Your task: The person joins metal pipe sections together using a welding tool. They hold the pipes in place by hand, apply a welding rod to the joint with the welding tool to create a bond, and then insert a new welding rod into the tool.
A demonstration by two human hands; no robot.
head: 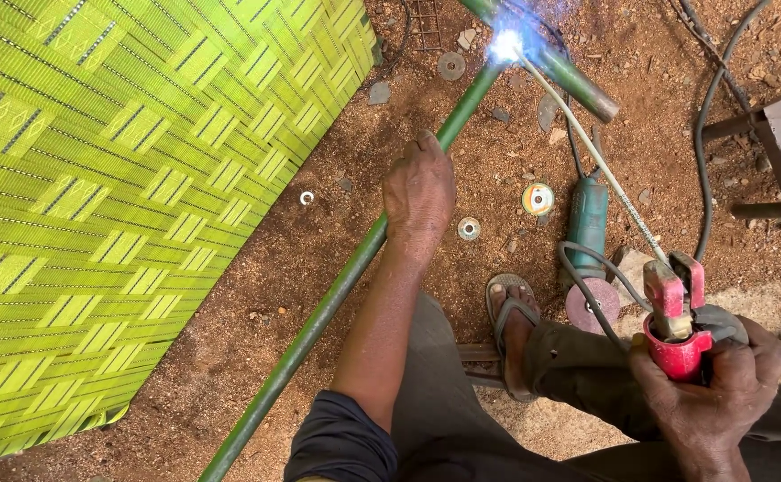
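Farthest left I see a woven green mat (96, 196) lying over the red dirt, touching nothing I am working with. Beside its edge a small washer (306, 197) sits alone on the ground.

Next comes the long green pipe (337, 286), running from the bottom of the view up toward the top middle. My left hand (419, 198) presses down on it about halfway along, fingers wrapped over the pipe and closed against it, thumb side toward the mat. I judge this hand is pinning the pipe steady while the joint is being welded.

At the top, the long pipe meets a short cross pipe (569, 76), and the arc (505, 45) burns bright blue-white right at that junction. So the step in hand, as I read it, is the weld itself, mid-bead. The next move calls for keeping the rod tip at the seam and the pipe unmoving under my left palm.

Right of the pipe, grinding discs (538, 198) lie scattered near a teal angle grinder (587, 219), just past my sandalled foot (513, 312).

The welding rod (596, 161) slants down from the arc to the red electrode holder (676, 326). My right hand (721, 393) grips the holder's handle in a tight fist, fingers fully clenched around it.
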